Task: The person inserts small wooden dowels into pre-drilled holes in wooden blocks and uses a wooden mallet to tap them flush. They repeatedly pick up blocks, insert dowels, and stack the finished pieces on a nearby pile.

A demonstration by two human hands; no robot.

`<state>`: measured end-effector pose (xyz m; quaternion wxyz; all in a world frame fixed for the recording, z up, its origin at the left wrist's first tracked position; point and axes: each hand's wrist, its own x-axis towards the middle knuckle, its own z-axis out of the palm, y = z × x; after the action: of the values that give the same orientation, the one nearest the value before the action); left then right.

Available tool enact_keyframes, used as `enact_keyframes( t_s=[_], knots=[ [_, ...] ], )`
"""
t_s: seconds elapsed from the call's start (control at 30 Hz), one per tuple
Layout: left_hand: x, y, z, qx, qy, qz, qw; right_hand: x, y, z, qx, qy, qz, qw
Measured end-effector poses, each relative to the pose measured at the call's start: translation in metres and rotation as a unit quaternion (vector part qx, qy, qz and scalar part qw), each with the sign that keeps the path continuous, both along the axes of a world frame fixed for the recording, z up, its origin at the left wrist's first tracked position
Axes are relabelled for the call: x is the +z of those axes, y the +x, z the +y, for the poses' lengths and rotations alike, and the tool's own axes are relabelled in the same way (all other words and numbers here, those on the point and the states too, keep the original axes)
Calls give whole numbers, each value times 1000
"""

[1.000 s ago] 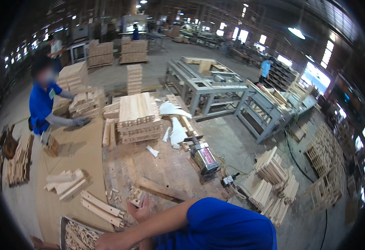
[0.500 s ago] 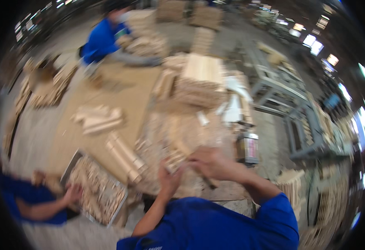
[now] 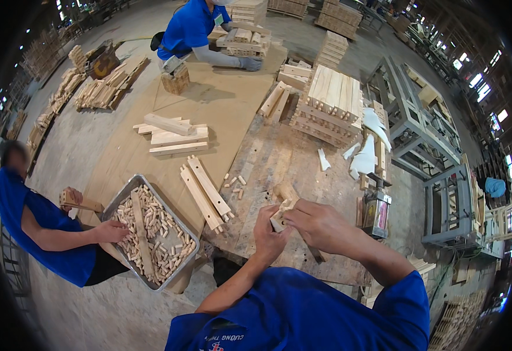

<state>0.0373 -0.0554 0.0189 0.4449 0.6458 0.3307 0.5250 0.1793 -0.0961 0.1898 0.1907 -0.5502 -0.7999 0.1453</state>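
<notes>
My left hand point(image 3: 269, 235) is closed around a pale wooden piece point(image 3: 278, 221) with a hole near its end. My right hand point(image 3: 314, 222) has its fingers closed on the same piece from the other side, hiding much of it. Just beyond the hands a rounded tan wooden part point(image 3: 285, 191) shows. A dark-tipped stick point(image 3: 316, 253) pokes out below my right hand; whether the two join is hidden. Several loose dowels point(image 3: 238, 181) and two wooden rails point(image 3: 204, 193) with dowels in their ends lie to the left.
A metal tray point(image 3: 193, 248) of dowels stands at left, with a co-worker's hand point(image 3: 113, 231) in it. Stacked slats point(image 3: 332, 88) rise at the table's back, white foam scraps point(image 3: 364, 158) and a metal can point(image 3: 377, 213) at right. Another co-worker's gloved hand point(image 3: 249, 63) touches wood across the table.
The view has swung, so the scene sits farther right, and it is sharper than the blurred earlier frame. Both my hands stay together at the wooden piece.
</notes>
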Motion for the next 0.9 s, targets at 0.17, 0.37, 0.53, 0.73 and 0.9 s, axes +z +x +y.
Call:
enact_keyframes(
  t_s=[0.17, 0.37, 0.53, 0.73, 0.9],
  knots=[
    [-12, 6, -7, 7, 8, -6, 1000, -3, -6, -5, 8, 21, -2, 1000],
    [-48, 4, -8, -123, -203, -272, 932, -28, -12, 1, 1, 13, -10, 1000],
    [-15, 11, -8, -139, -234, -200, 941, -22, -20, -3, -64, 5, -26, 998],
    [-13, 6, -11, -149, -242, -200, 938, -39, -25, -5, -92, 35, 0, 995],
    [-26, 0, -6, -119, -164, -150, 968, -54, -32, -10, -130, 83, 69, 986]
  ],
)
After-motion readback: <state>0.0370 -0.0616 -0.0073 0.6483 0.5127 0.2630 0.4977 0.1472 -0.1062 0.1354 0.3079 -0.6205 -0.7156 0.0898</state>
